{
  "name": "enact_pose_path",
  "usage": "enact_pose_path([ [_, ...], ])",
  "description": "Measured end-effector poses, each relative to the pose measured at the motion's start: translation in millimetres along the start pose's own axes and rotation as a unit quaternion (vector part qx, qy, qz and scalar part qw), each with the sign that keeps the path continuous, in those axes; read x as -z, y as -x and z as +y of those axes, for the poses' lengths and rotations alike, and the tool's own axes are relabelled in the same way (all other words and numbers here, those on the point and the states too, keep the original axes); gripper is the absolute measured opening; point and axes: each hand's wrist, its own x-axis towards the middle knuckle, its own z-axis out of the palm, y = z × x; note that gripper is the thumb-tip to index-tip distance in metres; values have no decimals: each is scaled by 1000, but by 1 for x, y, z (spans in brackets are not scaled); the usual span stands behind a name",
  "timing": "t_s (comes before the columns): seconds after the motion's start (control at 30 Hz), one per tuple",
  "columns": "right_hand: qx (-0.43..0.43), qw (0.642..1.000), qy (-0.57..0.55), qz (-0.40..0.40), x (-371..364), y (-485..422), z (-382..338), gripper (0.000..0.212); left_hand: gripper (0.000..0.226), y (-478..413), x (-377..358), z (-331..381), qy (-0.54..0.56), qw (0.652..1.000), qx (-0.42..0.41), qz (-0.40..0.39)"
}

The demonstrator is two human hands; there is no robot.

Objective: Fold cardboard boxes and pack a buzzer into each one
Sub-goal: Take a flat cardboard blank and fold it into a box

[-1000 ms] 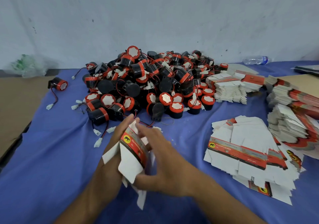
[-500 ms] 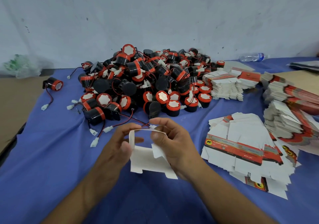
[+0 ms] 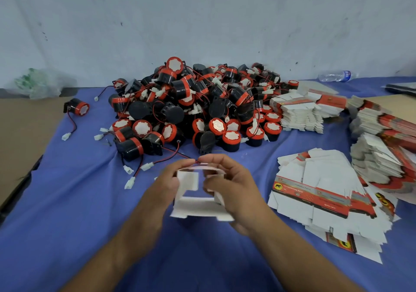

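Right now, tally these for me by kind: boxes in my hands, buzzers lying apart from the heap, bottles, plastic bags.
Box being folded: 1
Stray buzzer: 1
Water bottle: 1
Plastic bag: 1
Total: 4

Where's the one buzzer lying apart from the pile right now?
Head view: the lone buzzer sits near the far left corner of the blue cloth, left of the buzzer pile and just right of the plastic bag.
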Motion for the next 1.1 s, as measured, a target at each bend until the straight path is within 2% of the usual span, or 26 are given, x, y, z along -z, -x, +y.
enact_pose_path([
  [0.03,-19,999,-38,23,1,-2,2,41,29,1,-2,-2,-7,1000,-15,-3],
  [0.13,-59,994,-73,58,2,-3,2,37,41,6,-15,5,-155,983,-93,-6],
  [0.23,-30,998,-29,56,-5,1,4,28,40,15,-13,1,-166,976,-130,47],
  [0.3,-3,1000,1,11,-10,6,6,13,28,8,-11,3,-125,983,-100,96],
  [0.43,54,990,58,-113,-14,14,11,30,14,2,-1,3,-29,982,7,187],
  [0.5,73,981,146,-106,-15,14,14,31,18,2,2,1,-6,979,41,200],
  [0.57,79,983,153,-62,-17,10,15,31,20,4,-1,0,4,983,37,177],
  [0.6,71,991,106,-35,-17,7,15,30,25,6,-4,0,3,988,15,154],
  [0.67,34,999,-32,11,-15,1,13,25,57,10,-10,-1,-2,992,-32,120],
  [0.73,-4,990,-140,18,-12,-1,11,18,86,13,-17,-2,-100,988,-64,98],
  [0.77,-13,989,-150,10,-12,-1,11,17,92,13,-19,-2,-178,976,-83,92],
  [0.83,-11,994,-104,-13,-13,2,12,23,87,14,-19,-1,-255,953,-117,114],
  [0.9,8,998,-39,-44,-14,5,14,37,76,13,-15,2,-256,947,-136,139],
  [0.97,12,998,14,-60,-12,5,11,41,67,13,-11,4,-262,942,-150,147],
  [1.1,-42,994,85,-48,-4,-1,-2,61,54,12,-6,13,-307,924,-201,109],
])
